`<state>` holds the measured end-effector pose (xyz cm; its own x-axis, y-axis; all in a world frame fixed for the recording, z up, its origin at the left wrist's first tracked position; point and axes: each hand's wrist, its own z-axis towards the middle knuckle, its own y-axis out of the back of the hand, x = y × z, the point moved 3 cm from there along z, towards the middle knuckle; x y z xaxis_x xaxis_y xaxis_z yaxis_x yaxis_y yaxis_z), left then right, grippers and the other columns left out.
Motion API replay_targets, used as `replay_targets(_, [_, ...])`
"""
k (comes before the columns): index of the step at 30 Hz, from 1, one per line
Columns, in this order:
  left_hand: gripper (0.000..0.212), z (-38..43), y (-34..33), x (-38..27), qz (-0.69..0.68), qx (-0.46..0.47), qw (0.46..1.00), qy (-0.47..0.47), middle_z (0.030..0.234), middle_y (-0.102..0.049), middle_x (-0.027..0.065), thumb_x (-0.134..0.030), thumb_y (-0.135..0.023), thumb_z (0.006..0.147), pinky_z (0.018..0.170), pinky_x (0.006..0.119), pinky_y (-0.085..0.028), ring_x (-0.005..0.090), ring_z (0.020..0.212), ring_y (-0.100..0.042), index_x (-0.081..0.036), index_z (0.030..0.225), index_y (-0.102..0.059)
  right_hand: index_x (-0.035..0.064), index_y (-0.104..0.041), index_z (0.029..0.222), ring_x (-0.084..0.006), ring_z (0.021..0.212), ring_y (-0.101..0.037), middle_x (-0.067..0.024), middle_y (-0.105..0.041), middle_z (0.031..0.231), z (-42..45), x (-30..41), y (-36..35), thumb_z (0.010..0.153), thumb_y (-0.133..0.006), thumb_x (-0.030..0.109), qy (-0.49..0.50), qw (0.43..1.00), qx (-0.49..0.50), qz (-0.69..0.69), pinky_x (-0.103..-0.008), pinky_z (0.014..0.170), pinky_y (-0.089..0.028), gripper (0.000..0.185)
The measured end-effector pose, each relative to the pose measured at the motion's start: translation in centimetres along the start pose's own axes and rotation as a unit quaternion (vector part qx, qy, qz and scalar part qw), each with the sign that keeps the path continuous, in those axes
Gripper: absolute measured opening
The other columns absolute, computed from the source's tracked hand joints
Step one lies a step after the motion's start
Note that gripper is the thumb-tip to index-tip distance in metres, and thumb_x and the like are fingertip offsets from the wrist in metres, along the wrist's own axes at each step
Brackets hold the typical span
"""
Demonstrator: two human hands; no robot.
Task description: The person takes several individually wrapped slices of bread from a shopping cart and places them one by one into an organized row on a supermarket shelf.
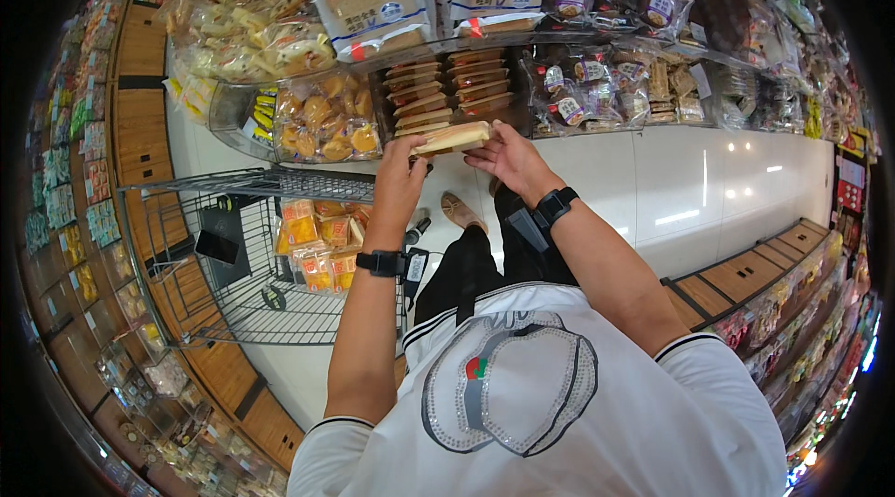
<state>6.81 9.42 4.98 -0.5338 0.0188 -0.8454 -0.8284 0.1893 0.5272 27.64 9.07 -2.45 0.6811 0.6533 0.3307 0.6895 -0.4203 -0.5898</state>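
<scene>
Between both hands, over the front edge of the lower shelf, is a flat packaged bread or cake [454, 137]. My left hand [401, 172] grips its left end, with the fingers at its near side. Its right end is held in my right hand [516, 160], thumb side against the corner. Just beyond it, two rows of similar flat packages [419, 93] stand in a dark shelf bin [519, 88]. To the left of the bin lie bagged round pastries [325, 116]. Bagged dark cakes with white and purple labels [589, 69] sit to its right.
A metal shopping cart [231, 322] stands at my left, with orange-and-white packages [328, 245] and a phone [217, 247] in it. Bagged sliced bread [377, 4] lines the upper shelf. Wooden-fronted cabinets [143, 126] run along the left; more [759, 266] stand behind on the right.
</scene>
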Motion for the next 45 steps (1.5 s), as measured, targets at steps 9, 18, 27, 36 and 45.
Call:
replay_targets(9, [0.029,5.7,-8.3,3.3,0.052,0.054,0.997,0.012,0.113,-0.061,0.0182,-0.006,-0.061,0.088,0.084,0.038,-0.049,0.0331,0.099,-0.062,-0.003,0.117,-0.058,-0.0102,-0.03,0.139,-0.0425,0.129,-0.046,-0.03,-0.039,0.141,2.5,2.1,6.1,0.103,-0.04,0.033,0.026,0.997,-0.034,0.068,-0.0504,0.106,-0.044,0.057])
replay_targets(18, [0.029,8.2,-13.7,6.4,0.096,0.086,0.988,0.089,0.114,-0.062,0.0201,-0.005,-0.061,0.085,0.091,0.043,-0.047,0.0372,0.108,-0.059,-0.001,0.113,-0.057,-0.0114,-0.033,0.137,-0.041,0.133,-0.043,-0.0313,-0.036,0.144,5.2,1.9,7.2,0.103,-0.042,0.027,-0.003,0.991,-0.08,0.108,-0.048,0.112,-0.04,0.052])
replay_targets(27, [0.033,9.9,-17.6,9.1,0.077,0.06,0.982,0.162,0.104,-0.062,0.0318,-0.002,-0.063,0.081,0.091,0.046,-0.048,0.0461,0.103,-0.058,0.007,0.112,-0.055,-0.0094,-0.031,0.138,-0.0393,0.131,-0.045,-0.028,-0.033,0.147,8.0,2.0,7.7,0.098,-0.049,0.016,-0.004,0.985,-0.114,0.128,-0.0454,0.108,-0.043,0.051])
replay_targets(36, [0.039,10.7,-18.9,9.6,0.101,0.058,0.977,0.178,0.107,-0.06,0.0375,-0.01,-0.062,0.085,0.091,0.049,-0.048,0.0504,0.103,-0.058,0.011,0.115,-0.05,-0.0033,-0.04,0.133,-0.0364,0.123,-0.05,-0.0219,-0.043,0.137,9.3,1.8,7.9,0.098,-0.048,0.014,-0.007,0.983,-0.118,0.139,-0.0453,0.106,-0.044,0.04])
replay_targets(45, [0.038,10.5,-17.6,7.1,0.124,0.106,0.97,0.183,0.111,-0.059,0.0346,-0.012,-0.061,0.088,0.095,0.046,-0.046,0.0495,0.11,-0.054,0.01,0.117,-0.05,-0.0031,-0.036,0.135,-0.0393,0.126,-0.048,-0.0231,-0.041,0.14,8.6,1.9,8.1,0.099,-0.047,0.013,-0.015,0.989,-0.105,0.107,-0.0487,0.106,-0.043,0.041])
